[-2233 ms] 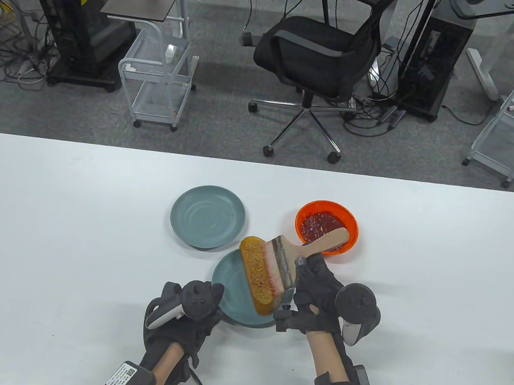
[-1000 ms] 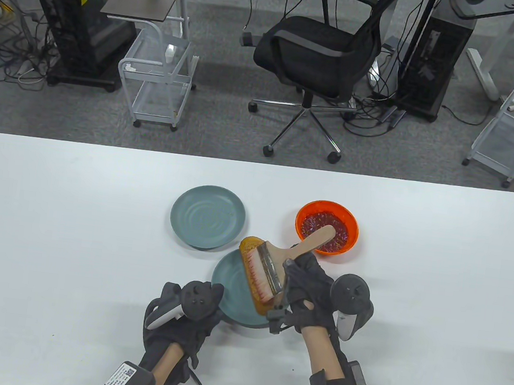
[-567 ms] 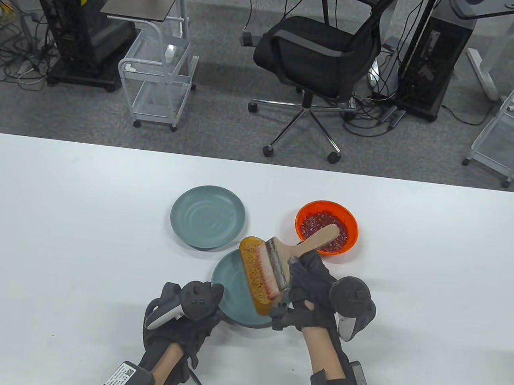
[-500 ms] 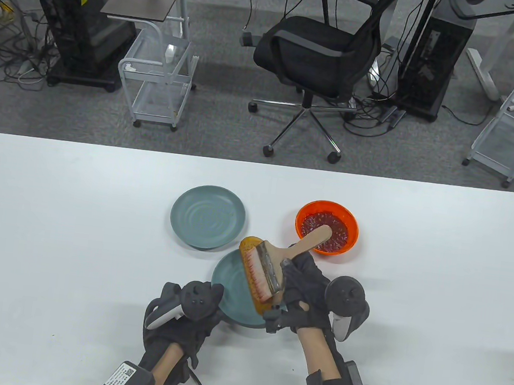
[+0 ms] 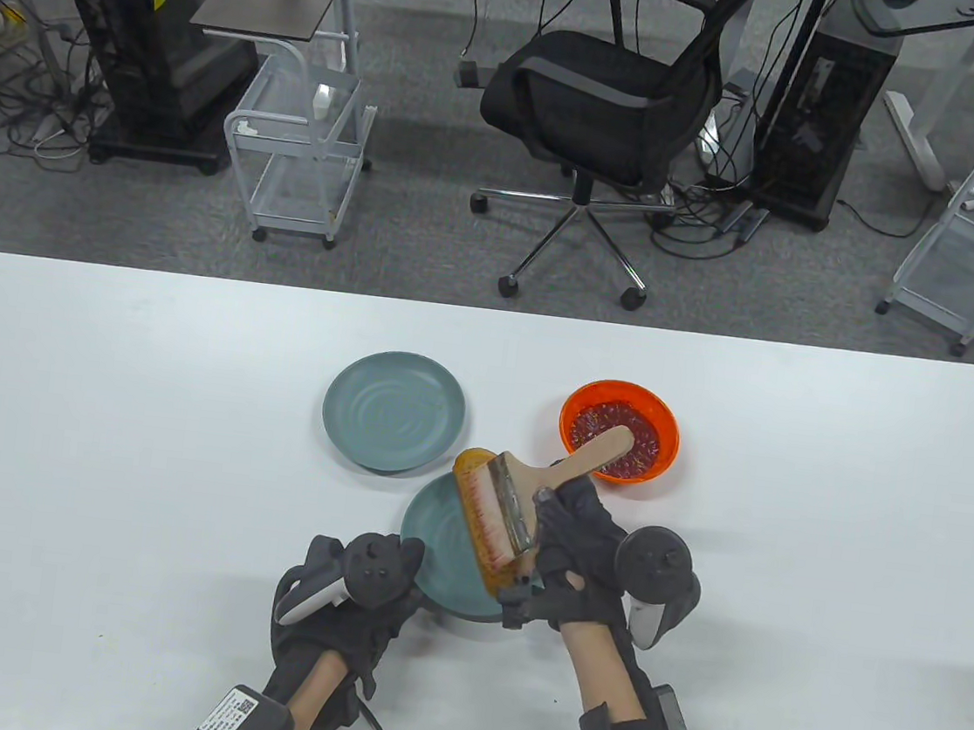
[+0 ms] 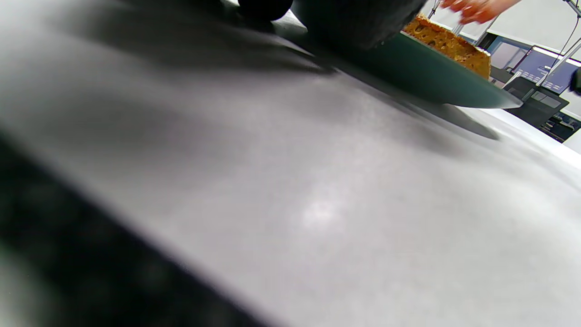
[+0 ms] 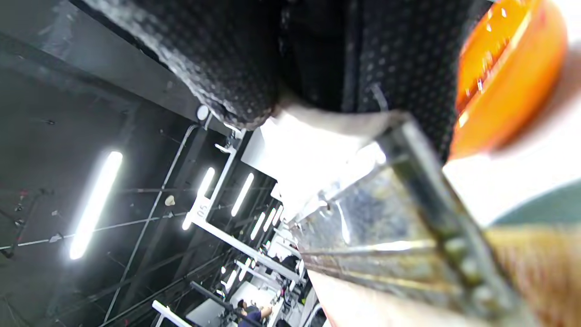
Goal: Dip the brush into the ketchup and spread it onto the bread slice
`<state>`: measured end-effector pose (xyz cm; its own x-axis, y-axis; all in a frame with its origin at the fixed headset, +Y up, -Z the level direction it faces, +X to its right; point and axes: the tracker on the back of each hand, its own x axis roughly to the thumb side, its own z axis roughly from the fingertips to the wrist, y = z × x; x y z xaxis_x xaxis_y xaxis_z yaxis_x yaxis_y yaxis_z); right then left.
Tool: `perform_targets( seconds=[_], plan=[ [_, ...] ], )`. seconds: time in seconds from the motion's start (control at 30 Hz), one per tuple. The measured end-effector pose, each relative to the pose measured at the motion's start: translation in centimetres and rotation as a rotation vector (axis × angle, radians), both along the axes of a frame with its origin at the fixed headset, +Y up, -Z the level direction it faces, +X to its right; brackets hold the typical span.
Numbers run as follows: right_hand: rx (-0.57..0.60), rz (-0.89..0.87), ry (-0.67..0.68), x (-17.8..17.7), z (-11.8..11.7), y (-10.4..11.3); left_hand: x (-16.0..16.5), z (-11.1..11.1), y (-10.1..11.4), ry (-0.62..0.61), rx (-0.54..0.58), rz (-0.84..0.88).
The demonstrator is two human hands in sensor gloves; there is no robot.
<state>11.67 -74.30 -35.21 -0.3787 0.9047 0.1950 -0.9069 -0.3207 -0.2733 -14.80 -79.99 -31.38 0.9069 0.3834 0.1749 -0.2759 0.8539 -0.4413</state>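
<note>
A brown bread slice (image 5: 479,529) lies on the near teal plate (image 5: 436,544). My right hand (image 5: 577,542) grips the wooden handle of a wide flat brush (image 5: 525,492); its red-stained bristles (image 5: 487,514) press on the bread. The orange bowl of ketchup (image 5: 620,431) stands just behind the brush handle. My left hand (image 5: 355,596) rests at the plate's near left rim; its fingers are hidden under the tracker. The left wrist view shows the plate's rim (image 6: 435,81) and the bread (image 6: 447,43). The right wrist view shows the brush's metal ferrule (image 7: 386,227) and the bowl (image 7: 504,77).
A second, bare teal plate (image 5: 394,410) sits behind and left of the near plate. The white table (image 5: 135,448) spreads wide on both sides. An office chair (image 5: 604,106) and carts stand on the floor beyond the far edge.
My right hand has stroked the brush back and forth across the bread, right then left; since half a second ago it has hardly moved. My left hand has stayed still.
</note>
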Motion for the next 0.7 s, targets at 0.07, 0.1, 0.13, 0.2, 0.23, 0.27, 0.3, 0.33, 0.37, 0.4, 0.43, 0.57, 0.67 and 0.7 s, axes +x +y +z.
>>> perform_targets(
  seconds=[0.07, 0.1, 0.13, 0.2, 0.23, 0.27, 0.3, 0.33, 0.37, 0.4, 0.43, 0.57, 0.67, 0.7],
  plan=[
    [-0.001, 0.053, -0.006, -0.3, -0.1, -0.2, 0.0, 0.0, 0.0, -0.001, 0.000, 0.001],
    [0.008, 0.075, -0.020, 0.0, -0.2, -0.1, -0.1, 0.0, 0.0, -0.002, -0.001, 0.001],
    [0.013, 0.082, -0.037, 0.5, -0.3, -0.1, -0.1, 0.0, 0.0, -0.003, 0.000, 0.002],
    [0.041, 0.105, -0.081, 1.6, -0.3, 0.2, -0.1, 0.0, 0.0, -0.004, 0.000, 0.002],
    [0.066, 0.161, -0.110, 2.4, -0.3, 0.4, -0.1, 0.0, 0.0, -0.004, 0.001, 0.001],
    [0.083, 0.189, -0.123, 2.8, -0.2, 0.5, -0.1, 0.0, 0.0, -0.004, 0.001, -0.001],
    [0.103, 0.198, -0.133, 3.1, -0.2, 0.6, -0.1, 0.0, 0.0, -0.004, 0.001, -0.002],
    [0.117, 0.175, -0.142, 3.3, 0.0, 0.7, -0.1, 0.0, 0.0, -0.005, 0.001, -0.003],
    [0.114, 0.137, -0.136, 3.3, 0.1, 0.7, -0.1, 0.0, 0.0, -0.005, 0.002, -0.004],
    [0.110, 0.111, -0.126, 3.1, 0.2, 0.7, -0.1, 0.0, 0.0, -0.006, 0.002, -0.003],
    [0.099, 0.077, -0.102, 2.7, 0.2, 0.6, -0.1, 0.0, 0.0, -0.005, 0.001, -0.001],
    [0.029, 0.022, -0.012, 0.7, 0.0, -0.2, -0.1, 0.0, 0.0, -0.004, 0.001, 0.000],
    [0.012, 0.036, -0.023, 0.9, -0.2, -0.5, -0.1, 0.0, 0.0, -0.003, 0.001, 0.000],
    [0.012, 0.029, -0.040, 1.3, -0.3, -0.4, -0.1, 0.0, 0.0, -0.003, 0.001, 0.000]
  ],
)
